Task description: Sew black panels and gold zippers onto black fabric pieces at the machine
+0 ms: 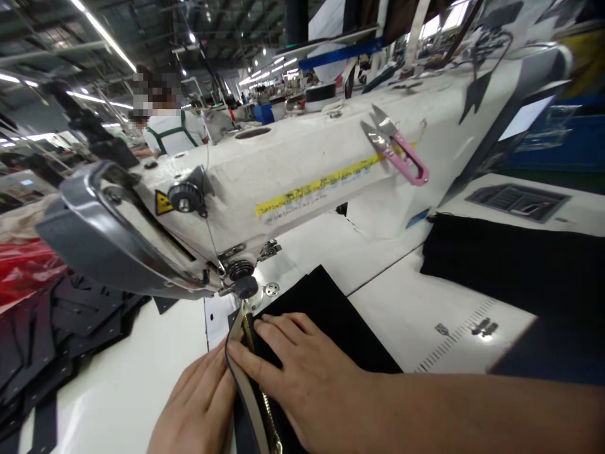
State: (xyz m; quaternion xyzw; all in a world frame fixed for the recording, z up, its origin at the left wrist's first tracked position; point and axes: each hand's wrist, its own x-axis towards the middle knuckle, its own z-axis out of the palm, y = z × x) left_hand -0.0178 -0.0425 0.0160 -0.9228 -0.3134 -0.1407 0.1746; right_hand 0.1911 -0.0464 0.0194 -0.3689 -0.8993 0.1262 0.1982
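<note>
White table [108,391]: under sewing machine [302,164], inside a big hall.
Black cloth [326,309]: at six o'clock, likely light and soft; strip [251,407] seems stiffer. Better hold flat beside zipper [268,411].
Look: straight-edged cloth, gold zipper teeth.
Right hand [307,378]: fingers spread on cloth, unclenched.
Left hand [198,403]: fingers straight beside strip; pinching, I cannot tell.

**Forward and down from your head**

Your camera looks closely over your left hand [196,400] and right hand [312,378], facing the sewing machine [283,157] at a slant. Past it, your view reaches the ceiling lights [106,36]; the far depth seems hard to judge.
</note>
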